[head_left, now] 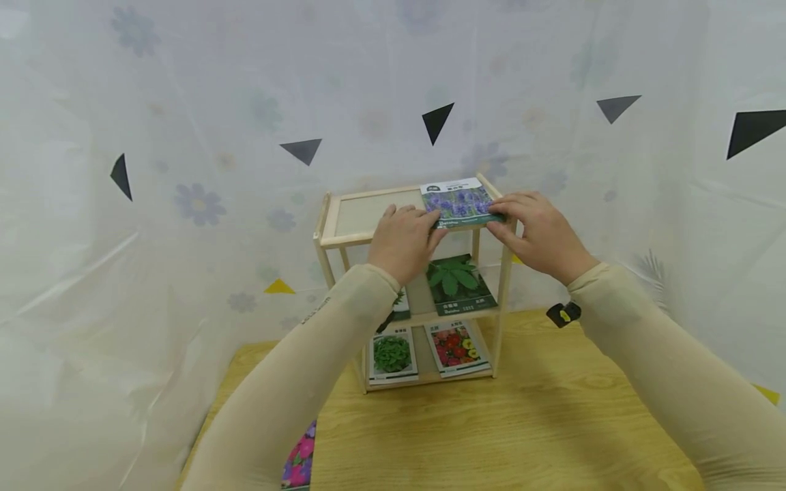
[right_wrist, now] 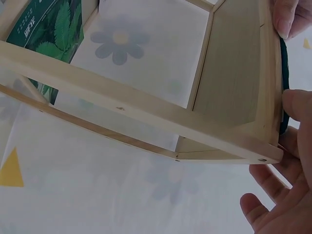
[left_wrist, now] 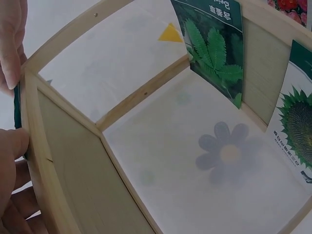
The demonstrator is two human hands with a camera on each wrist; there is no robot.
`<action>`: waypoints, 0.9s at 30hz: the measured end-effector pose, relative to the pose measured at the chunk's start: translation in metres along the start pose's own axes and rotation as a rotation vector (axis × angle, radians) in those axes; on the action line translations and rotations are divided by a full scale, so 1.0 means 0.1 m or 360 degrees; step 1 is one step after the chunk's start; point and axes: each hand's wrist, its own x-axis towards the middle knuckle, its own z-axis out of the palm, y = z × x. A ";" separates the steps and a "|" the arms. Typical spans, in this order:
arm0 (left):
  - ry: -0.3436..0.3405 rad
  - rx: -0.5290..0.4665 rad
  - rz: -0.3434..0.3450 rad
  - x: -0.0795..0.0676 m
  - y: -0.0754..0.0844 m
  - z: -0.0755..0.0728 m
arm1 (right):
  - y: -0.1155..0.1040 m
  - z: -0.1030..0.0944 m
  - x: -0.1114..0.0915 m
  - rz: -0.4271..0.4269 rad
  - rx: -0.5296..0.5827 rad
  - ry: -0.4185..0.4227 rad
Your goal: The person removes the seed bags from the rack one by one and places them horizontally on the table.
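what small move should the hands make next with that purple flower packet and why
I'd probably ease the left hand and right hand off the purple-flower packet, since it seems to lie flat on the right part of the top shelf, with both hands at its near corners.

Violet-flower seed packet [head_left: 457, 202]: white far band, purple blooms among green, dark green near edge. Leaf packet [head_left: 454, 281]: bright green leaflets on dark green. Left foliage packet [head_left: 391, 354]: white-bordered, leafy green; right blossom packet [head_left: 456, 346]: white-bordered, red, pink and yellow. Shelf rack [head_left: 368, 215]: pale wood. Tabletop [head_left: 467, 429]: golden-yellow, wood-grained. Sleeves [head_left: 288, 389]: cream. Backdrop [head_left: 368, 61]: whitish, with faint mauve flowers [head_left: 200, 204] and black, grey and yellow triangles [head_left: 437, 124].
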 end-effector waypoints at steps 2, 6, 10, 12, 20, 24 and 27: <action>0.0031 -0.0003 0.0021 -0.02 -0.01 0.00 | -0.01 -0.01 -0.01 -0.0018 -0.0005 0.0012; 0.0125 -0.0021 0.0081 -0.08 -0.01 -0.01 | -0.03 -0.02 -0.04 -0.0069 -0.0014 0.0052; 0.0205 -0.0061 0.0126 -0.14 -0.01 0.00 | -0.06 -0.04 -0.07 -0.0110 -0.0006 0.0088; 0.0248 -0.0081 0.0146 -0.17 -0.02 -0.01 | -0.08 -0.05 -0.08 -0.0124 0.0001 0.0100; 0.0356 -0.0094 0.0217 -0.29 -0.03 -0.04 | -0.12 -0.05 -0.14 -0.0139 0.0043 0.0149; 0.0380 -0.0106 0.0220 -0.35 -0.01 -0.06 | -0.13 -0.05 -0.19 -0.0121 0.0068 0.0151; 0.0393 -0.0119 0.0230 -0.38 -0.01 -0.08 | -0.15 -0.06 -0.21 -0.0103 0.0099 0.0135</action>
